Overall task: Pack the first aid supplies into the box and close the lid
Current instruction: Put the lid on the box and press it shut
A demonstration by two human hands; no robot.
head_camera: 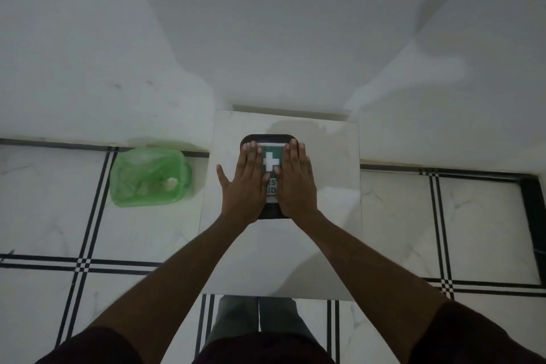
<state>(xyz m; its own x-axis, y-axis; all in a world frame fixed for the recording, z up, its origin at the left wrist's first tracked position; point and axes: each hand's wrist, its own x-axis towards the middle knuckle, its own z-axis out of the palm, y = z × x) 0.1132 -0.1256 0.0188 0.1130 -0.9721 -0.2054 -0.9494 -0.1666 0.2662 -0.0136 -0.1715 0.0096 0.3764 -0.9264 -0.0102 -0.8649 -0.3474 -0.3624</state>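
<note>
A dark first aid box lies on a white marble table, its lid down, with a green label and white cross on top. My left hand lies flat on the left half of the lid, fingers stretched out and thumb spread wide. Flat on the right half rests my right hand. Both palms press on the lid and cover most of it. No loose supplies show on the table.
A green bin lined with a green plastic bag stands on the tiled floor left of the table. A white wall rises behind the table. My legs are at the table's near edge.
</note>
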